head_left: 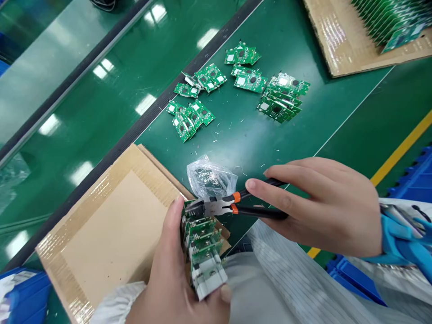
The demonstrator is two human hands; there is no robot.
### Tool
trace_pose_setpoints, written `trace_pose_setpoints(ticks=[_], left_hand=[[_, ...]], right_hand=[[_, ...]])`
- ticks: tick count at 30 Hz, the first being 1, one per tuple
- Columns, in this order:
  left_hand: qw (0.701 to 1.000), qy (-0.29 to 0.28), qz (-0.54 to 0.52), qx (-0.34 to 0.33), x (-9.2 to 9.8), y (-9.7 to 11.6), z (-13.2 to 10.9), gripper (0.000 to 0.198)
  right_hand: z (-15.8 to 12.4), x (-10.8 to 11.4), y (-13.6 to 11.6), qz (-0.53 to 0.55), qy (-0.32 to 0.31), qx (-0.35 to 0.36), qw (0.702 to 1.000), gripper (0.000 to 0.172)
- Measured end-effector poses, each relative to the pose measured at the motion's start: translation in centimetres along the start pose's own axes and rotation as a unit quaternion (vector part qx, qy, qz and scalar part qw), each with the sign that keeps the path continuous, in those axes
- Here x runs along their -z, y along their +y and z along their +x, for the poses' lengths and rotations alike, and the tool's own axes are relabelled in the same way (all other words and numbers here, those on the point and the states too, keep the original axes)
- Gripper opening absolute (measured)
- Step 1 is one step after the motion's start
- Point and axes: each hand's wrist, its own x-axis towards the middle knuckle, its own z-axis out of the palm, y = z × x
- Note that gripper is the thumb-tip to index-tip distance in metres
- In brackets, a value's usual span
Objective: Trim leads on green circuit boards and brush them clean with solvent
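Note:
My left hand (175,279) is closed around a stack of small green circuit boards (202,247), held upright near the bottom centre. My right hand (324,202) grips the black handles of small cutting pliers (232,208) with orange collars. The pliers' metal jaws rest against the top board of the stack. A crumpled clear plastic bag (211,177) lies just behind the pliers.
A flat cardboard sheet (111,229) lies at the left on the green bench. Several loose green boards (249,81) are scattered farther back, with tiny cut wire bits around. Another cardboard tray of boards (364,31) sits top right. Blue bins (415,180) stand at right.

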Motion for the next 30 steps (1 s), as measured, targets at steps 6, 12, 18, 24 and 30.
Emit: trace_pose_setpoints(ticks=[6,12,18,24,30], left_hand=[[1.0,0.009,-0.012,0.009,-0.4,0.0,-0.1,0.083],[1.0,-0.007,0.026,0.012,0.1,-0.1,0.4,0.082],[0.997,-0.034,-0.033,0.055,0.3,-0.5,1.1,0.077],[0.997,-0.044,0.0,0.068,1.1,-1.2,0.1,0.089],[0.999,-0.042,0.023,0.011,1.7,-1.9,-1.0,0.109]], right_hand=[[0.2,-0.2,-0.4,0.005,-0.001,-0.021,1.0,0.03],[0.2,-0.3,-0.7,0.033,-0.018,-0.043,0.998,0.025],[0.2,-0.2,-0.7,0.046,-0.059,-0.09,0.993,0.026],[0.2,0.1,0.7,0.004,-0.021,-0.057,0.998,0.033],[0.3,0.0,0.9,0.009,-0.011,-0.007,1.0,0.035]])
